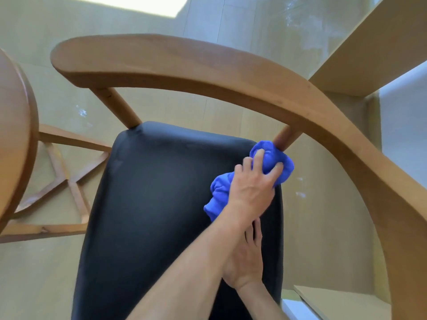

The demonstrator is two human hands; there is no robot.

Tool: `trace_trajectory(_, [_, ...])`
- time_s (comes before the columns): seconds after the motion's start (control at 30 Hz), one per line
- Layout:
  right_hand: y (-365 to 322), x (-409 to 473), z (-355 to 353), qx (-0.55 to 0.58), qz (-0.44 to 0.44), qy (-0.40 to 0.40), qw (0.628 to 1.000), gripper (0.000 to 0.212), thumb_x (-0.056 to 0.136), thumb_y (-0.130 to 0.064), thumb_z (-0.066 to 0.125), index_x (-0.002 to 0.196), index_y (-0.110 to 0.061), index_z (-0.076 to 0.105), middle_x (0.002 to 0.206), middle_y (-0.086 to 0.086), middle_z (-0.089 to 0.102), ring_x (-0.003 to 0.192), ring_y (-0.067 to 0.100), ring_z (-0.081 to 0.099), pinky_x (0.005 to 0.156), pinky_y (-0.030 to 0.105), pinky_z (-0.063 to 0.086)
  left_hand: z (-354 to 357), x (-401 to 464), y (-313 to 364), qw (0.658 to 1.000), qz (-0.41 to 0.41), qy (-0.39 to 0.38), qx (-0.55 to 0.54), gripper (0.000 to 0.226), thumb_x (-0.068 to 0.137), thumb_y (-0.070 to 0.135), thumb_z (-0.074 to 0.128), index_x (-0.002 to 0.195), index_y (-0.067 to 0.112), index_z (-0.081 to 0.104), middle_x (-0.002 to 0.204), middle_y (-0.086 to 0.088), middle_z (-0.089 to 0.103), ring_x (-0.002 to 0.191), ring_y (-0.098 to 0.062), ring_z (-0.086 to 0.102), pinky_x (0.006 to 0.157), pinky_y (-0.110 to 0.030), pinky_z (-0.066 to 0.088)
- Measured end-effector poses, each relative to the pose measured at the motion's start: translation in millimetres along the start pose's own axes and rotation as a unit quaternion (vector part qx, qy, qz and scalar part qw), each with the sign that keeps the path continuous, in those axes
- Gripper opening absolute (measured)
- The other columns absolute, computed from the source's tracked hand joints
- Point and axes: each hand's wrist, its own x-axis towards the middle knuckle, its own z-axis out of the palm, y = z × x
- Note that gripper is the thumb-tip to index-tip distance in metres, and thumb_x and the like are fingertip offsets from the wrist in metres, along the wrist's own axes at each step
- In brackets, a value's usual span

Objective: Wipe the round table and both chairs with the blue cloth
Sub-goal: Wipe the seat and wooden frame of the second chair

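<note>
**Blue cloth worked into the chair's back corner**

Looking straight down on the chair [208, 72], its curved wooden rail sweeps across the top and down the right side, with the black padded seat [161, 204] beneath. The blue cloth [270, 158] is bunched up at the seat's far right corner, pressed against the base of the wooden spindle [287, 137] that rises to the rail. The left hand [251, 185] reaches in from the lower left, forearm crossing over the other arm, with fingers curled over the top of the cloth and thumb clamped on its right side: a firm grip on the wad. A tail of cloth spills out below the wrist, lying on the seat.

The right hand [247, 257] lies lower on the seat, partly hidden under the left forearm, fingers straight and flat against the black padding, holding nothing.

At the left edge, the rim of the round table [16, 135] curves in, with its wooden cross-braced base [69, 181] on the pale floor [323, 227] below.
</note>
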Motion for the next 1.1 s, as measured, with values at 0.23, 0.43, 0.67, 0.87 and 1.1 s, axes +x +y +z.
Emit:
trace_trajectory(0.23, [-2,2,-3,0.047,0.008,0.038,0.998,0.054,0.087,-0.043,0.044,0.132,-0.016,0.053,0.140,0.016,0.050,0.137,0.038,0.033,0.115,0.054,0.016,-5,3,-32,0.994,0.035,-0.058,0.083,0.044,0.073,0.019,0.063,0.115,0.032,0.059,0.126,-0.013,0.055,0.078,-0.027,0.051,0.062,-0.034,0.037])
trace_trajectory(0.43, [-5,2,-6,0.037,0.014,0.053,0.998,0.061,0.088,-0.042,0.045,0.146,-0.022,0.041,0.157,0.009,0.028,0.146,0.030,0.021,0.116,0.052,0.015,-64,-24,-164,0.994,-0.106,-0.008,0.040,0.038,0.076,0.015,0.063,0.114,0.020,0.063,0.124,-0.023,0.048,0.091,-0.041,0.049,0.069,-0.048,0.044])
trace_trajectory(0.67, [-6,1,-4,0.031,0.022,0.058,0.998,0.061,0.088,-0.042,0.044,0.146,-0.022,0.040,0.157,0.009,0.027,0.146,0.031,0.020,0.117,0.053,0.015,-80,-101,-265,0.914,-0.387,0.116,-0.022,0.037,0.086,0.027,0.055,0.122,0.033,0.051,0.130,-0.016,0.037,0.115,-0.036,0.047,0.099,-0.040,0.038])
trace_trajectory(0.87, [-5,1,-1,0.028,0.027,0.048,0.998,0.062,0.088,-0.042,0.045,0.147,-0.023,0.038,0.157,0.009,0.026,0.146,0.031,0.019,0.116,0.053,0.015,-74,-93,-216,0.913,-0.375,0.156,-0.029,0.031,0.087,0.026,0.053,0.117,0.031,0.051,0.133,-0.014,0.034,0.117,-0.035,0.044,0.099,-0.045,0.039])
trace_trajectory(1.1, [-6,-7,-20,0.059,0.067,0.053,0.995,0.052,0.093,-0.032,0.041,0.141,-0.013,0.049,0.153,0.009,0.035,0.143,0.028,0.030,0.114,0.050,0.024,-31,-52,-77,0.975,-0.215,0.044,-0.014,0.039,0.079,0.017,0.063,0.117,0.017,0.061,0.134,-0.022,0.042,0.097,-0.038,0.047,0.073,-0.047,0.044])
